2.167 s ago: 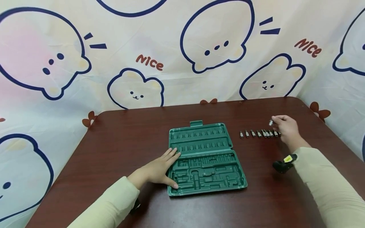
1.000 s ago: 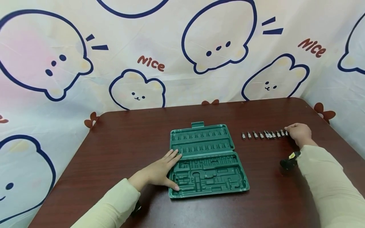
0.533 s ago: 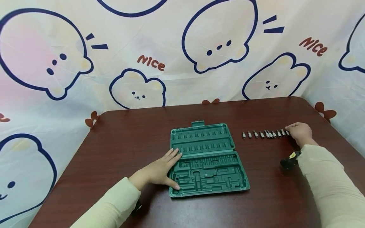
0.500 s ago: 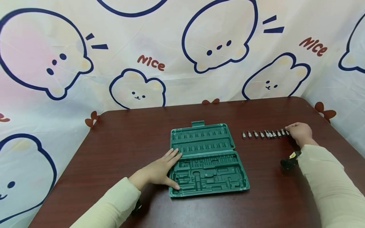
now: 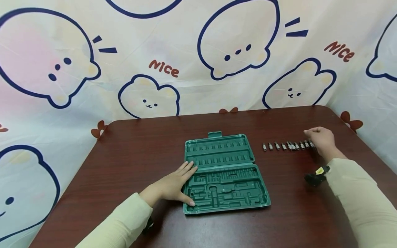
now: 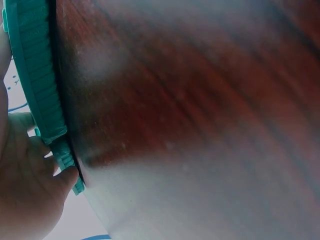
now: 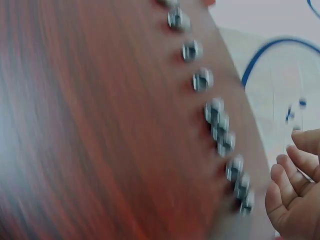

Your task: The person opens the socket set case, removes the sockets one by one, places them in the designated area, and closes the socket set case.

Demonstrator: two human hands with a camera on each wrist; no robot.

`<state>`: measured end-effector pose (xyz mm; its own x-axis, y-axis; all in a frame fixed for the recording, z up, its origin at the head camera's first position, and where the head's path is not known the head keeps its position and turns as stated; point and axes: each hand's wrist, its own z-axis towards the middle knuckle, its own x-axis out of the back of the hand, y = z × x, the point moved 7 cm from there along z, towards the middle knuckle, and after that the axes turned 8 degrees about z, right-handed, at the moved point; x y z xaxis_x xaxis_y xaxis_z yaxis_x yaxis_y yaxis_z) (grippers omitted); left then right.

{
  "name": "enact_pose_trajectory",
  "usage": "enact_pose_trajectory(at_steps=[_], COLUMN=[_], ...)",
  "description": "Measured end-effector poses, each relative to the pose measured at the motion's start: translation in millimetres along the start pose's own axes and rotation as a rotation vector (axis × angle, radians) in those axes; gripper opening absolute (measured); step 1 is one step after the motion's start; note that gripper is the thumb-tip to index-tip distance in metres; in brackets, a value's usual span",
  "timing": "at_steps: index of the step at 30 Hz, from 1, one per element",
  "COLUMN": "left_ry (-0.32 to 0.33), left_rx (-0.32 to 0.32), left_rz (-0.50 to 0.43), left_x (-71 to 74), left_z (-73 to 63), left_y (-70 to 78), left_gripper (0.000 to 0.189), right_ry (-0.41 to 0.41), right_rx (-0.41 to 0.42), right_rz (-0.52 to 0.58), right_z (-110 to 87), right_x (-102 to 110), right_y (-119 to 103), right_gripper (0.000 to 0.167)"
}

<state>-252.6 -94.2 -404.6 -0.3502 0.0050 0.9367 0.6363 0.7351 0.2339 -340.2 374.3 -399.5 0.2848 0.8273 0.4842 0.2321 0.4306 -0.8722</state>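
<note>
An opened green plastic tool case [image 5: 229, 167], full of moulded recesses, lies on the table. My left hand [image 5: 172, 185] rests on its left edge with fingers spread; the left wrist view shows the fingers and thumb along the case's ribbed side [image 6: 37, 75]. To the right of the case runs a row of small silver sockets [image 5: 283, 146], some spaced apart, others touching. Just above the row's right end is my right hand [image 5: 322, 140], off the table. In the right wrist view its fingers [image 7: 287, 180] are loosely bent, with nothing visible between them.
The dark red-brown wooden table [image 5: 136, 148] extends around the case. A cloth backdrop [image 5: 192, 93] with cartoon outlines hangs behind its far edge. A black wrist camera [image 5: 314, 177] hangs under my right wrist near the tabletop.
My right hand held a socket above the row, then lowered it to the right end. Now the fingers have let go and lifted slightly up and left. My left hand stays put.
</note>
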Motion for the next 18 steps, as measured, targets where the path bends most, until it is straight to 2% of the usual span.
enact_pose_trajectory(at_steps=[3,5,11,18], left_ry=[0.004,0.005,-0.001,0.003], left_rx=[-0.003,-0.002,-0.007,-0.013], left_rz=[-0.003,-0.009,-0.025,-0.017], left_x=[0.3,0.1,-1.1,-0.9], left_z=[0.3,-0.4,-0.7,0.1], left_y=[0.8,0.5,0.3,-0.4], left_gripper=[0.105,0.105,0.105,0.105], right_ry=[-0.006,-0.046,-0.220,-0.405], right_rx=[0.043,0.073,0.079,0.090], right_rz=[0.004,0.014,0.099,0.059], right_z=[8.3,3.2,-23.9,-31.6], right_x=[-13.5,-28.6,-76.0,-122.4], right_y=[-4.3,-18.8,-69.0,-94.1], right_gripper=[0.061,0.061,0.050,0.044])
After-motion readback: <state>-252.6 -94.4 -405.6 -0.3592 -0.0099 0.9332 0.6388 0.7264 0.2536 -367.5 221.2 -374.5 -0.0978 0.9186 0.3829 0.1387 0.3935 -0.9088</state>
